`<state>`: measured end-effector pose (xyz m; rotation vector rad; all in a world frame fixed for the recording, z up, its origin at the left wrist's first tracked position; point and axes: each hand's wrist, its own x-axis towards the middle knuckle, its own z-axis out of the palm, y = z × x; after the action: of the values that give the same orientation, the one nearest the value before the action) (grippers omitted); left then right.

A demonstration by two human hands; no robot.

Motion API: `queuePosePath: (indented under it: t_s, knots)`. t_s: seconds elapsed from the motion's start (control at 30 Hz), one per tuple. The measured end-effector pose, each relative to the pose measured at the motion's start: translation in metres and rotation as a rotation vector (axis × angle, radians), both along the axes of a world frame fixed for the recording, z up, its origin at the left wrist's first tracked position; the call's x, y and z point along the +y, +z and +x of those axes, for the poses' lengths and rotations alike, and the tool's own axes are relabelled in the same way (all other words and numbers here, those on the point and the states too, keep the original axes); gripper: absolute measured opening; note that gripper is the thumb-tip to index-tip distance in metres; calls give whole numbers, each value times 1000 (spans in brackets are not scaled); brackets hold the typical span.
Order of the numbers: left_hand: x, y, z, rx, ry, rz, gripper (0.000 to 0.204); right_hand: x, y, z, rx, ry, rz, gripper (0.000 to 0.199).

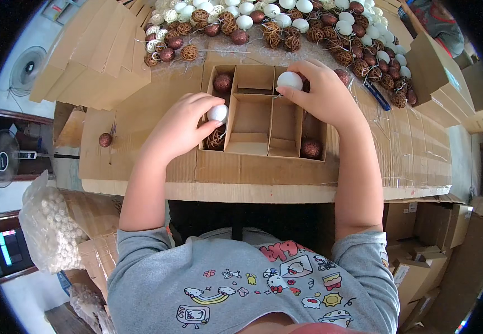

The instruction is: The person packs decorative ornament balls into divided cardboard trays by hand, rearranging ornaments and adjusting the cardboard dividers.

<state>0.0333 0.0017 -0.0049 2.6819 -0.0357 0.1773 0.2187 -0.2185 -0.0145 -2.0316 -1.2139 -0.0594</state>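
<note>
An open cardboard box with dividers (269, 150) lies on the table in front of me. My left hand (177, 125) pinches a white ball (217, 113) over the box's left column. My right hand (325, 92) grips another white ball (290, 81) between thumb and fingers, above the far right part of the box. A brown glittery ball (222, 83) sits in the far left compartment. Below my left hand lies a brown wicker ball (215, 139). One more brown glittery ball (311, 148) rests in the near right corner. The two middle compartments show bare cardboard.
Across the far side spreads a pile of white, brown glittery and wicker balls (291, 39) with wires. A blue-handled tool (377, 97) lies at its right edge. One loose glittery ball (105, 140) is at left. Cardboard stacks (94, 55) and open boxes (447, 83) flank the table.
</note>
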Motion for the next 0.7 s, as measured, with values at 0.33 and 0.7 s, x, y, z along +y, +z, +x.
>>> queuePosePath:
  t_s: [0.33,0.7]
  knots:
    - [5,-3,6,-135,-20,78,33,0,0,0,-26,5,12,40]
    - [-1,2,12,18,45,94,34,0,-1,0,-68,15,26,39]
